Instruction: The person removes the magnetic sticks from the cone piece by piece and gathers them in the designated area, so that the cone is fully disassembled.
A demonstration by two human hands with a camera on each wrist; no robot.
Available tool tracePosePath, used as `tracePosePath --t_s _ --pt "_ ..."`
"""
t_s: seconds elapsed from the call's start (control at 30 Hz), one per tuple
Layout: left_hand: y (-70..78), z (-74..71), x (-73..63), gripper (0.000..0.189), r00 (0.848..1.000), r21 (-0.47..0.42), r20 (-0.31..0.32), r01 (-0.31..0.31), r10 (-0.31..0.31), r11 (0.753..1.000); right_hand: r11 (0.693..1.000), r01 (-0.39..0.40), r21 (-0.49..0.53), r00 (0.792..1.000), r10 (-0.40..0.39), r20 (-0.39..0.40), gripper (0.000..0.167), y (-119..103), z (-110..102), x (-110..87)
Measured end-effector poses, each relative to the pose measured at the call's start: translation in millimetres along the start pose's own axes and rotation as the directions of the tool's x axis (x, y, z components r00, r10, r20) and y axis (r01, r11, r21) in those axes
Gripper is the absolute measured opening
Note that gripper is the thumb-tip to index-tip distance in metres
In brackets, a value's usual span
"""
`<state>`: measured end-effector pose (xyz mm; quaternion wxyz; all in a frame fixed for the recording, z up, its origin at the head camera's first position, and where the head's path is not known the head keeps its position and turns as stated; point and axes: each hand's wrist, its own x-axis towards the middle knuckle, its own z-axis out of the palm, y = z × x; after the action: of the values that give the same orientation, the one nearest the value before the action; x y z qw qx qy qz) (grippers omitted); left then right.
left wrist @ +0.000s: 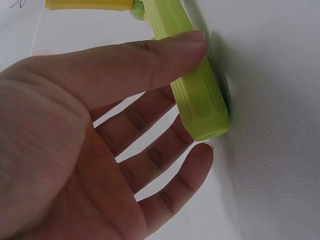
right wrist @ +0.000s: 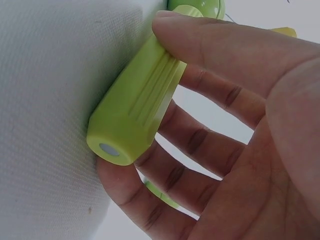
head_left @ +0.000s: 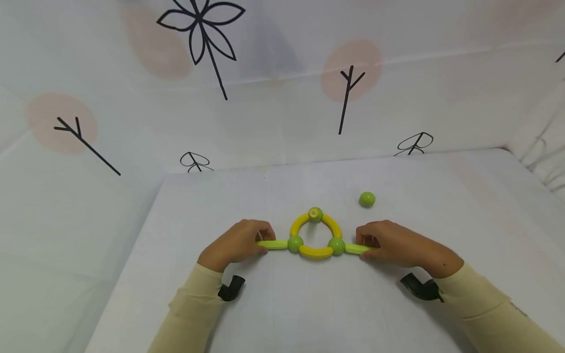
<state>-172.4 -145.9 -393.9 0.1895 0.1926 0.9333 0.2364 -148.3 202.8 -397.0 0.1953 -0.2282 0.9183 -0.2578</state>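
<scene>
While my left hand [head_left: 240,240] is grasping the left green rod [head_left: 274,244] and my right hand [head_left: 395,243] the right green rod [head_left: 354,249], a yellow-and-green ring [head_left: 316,253] is lying between them.
Each thumb is pressing its rod against the fingers, and the inner ends are meeting two green balls [head_left: 295,244] at the ring's near side, on the white cloth [head_left: 291,314]; a loose green ball [head_left: 367,199] is sitting on the far side, to the right. I am expecting light, stiff, smooth pieces, slightly slippery and hardly fragile, with the lengthwise grooves helping my hold. I am judging the grooved middle of each rod the surest place for gripping; the joints are probably weakest, so uneven twisting could part them.
</scene>
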Motion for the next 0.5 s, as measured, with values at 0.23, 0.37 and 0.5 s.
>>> tracePosePath --t_s 0.23,0.37,0.5 --pt "0.4 -3.2 -2.8 0.025 1.000 0.002 -0.005 -0.012 0.012 1.000 1.000 0.005 -0.009 1.000 -0.005 0.011 0.016 -2.5 -2.3 0.5" --pt "2.3 -4.3 -2.2 0.021 0.999 0.004 -0.021 -0.031 0.032 0.999 0.999 0.015 -0.030 1.000 -0.015 -0.018 0.014 -3.1 -4.8 -0.9" --pt "6.8 -2.9 -0.7 0.018 0.996 0.008 -0.081 -0.040 0.040 0.999 0.999 0.031 -0.042 0.990 -0.036 -0.134 0.013 -9.1 -7.4 -0.5"
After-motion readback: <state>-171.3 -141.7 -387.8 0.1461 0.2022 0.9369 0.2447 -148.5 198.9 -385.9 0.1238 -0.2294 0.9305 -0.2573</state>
